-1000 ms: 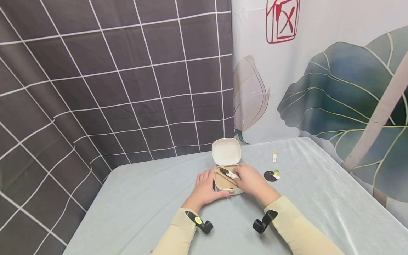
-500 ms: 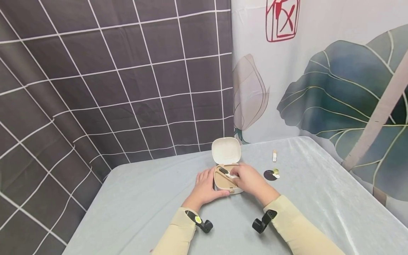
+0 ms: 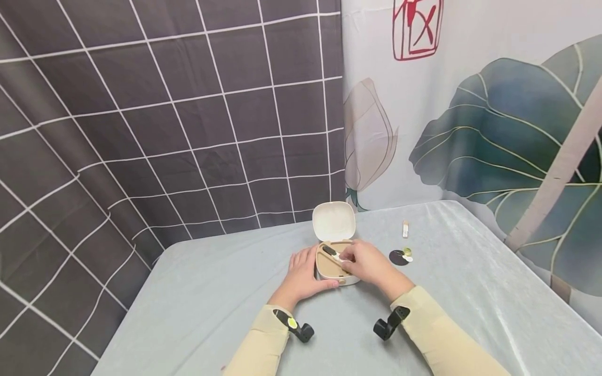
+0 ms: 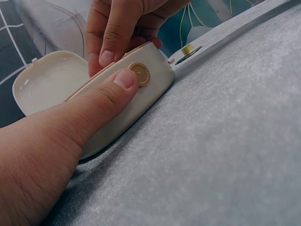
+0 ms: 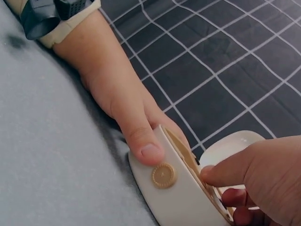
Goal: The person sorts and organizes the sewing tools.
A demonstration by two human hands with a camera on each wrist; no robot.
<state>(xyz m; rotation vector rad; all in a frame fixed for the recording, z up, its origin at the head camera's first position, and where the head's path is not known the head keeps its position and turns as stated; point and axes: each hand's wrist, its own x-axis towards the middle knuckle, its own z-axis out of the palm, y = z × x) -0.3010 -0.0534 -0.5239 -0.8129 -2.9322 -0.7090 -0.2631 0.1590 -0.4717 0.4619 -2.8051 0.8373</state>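
A small white box [image 3: 350, 281] with a tan inner tray [image 3: 331, 268] stands on the table, its hinged lid [image 3: 334, 222] raised at the back. My left hand [image 3: 300, 278] holds the box at its left side, thumb across the front. In the left wrist view that thumb lies against the round tan button [image 4: 139, 74] on the front wall. A slim tool with a black end and white body [image 3: 330, 251] lies slantwise over the tray. My right hand [image 3: 370, 262] pinches its white part between thumb and fingers; the rest is hidden by the hand.
Right of the box lie a dark disc [image 3: 397, 258] with small yellow-green and white pieces at its edge, and a short white stick with a tan end [image 3: 405, 228]. A grey cloth [image 3: 226, 308] covers the table. Curtains [image 3: 254, 104] hang behind.
The right hand's fingers and the tool have shifted slightly over the tray, the black end turning a little. The left hand and the box stay in place.
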